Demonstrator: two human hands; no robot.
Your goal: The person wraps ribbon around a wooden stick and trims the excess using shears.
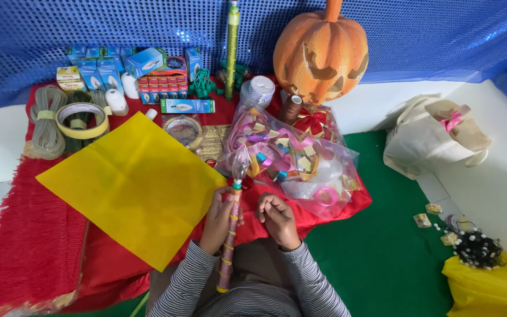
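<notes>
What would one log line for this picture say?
left hand: holds wrapped stick with bulb | right hand: closed beside stick | left: yellow sheet

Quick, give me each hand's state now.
Left hand: closed on the wand.
Right hand: fingers curled, holding nothing visible.

Left hand wrapped in a closed grip, right hand loosely curled beside it.
</notes>
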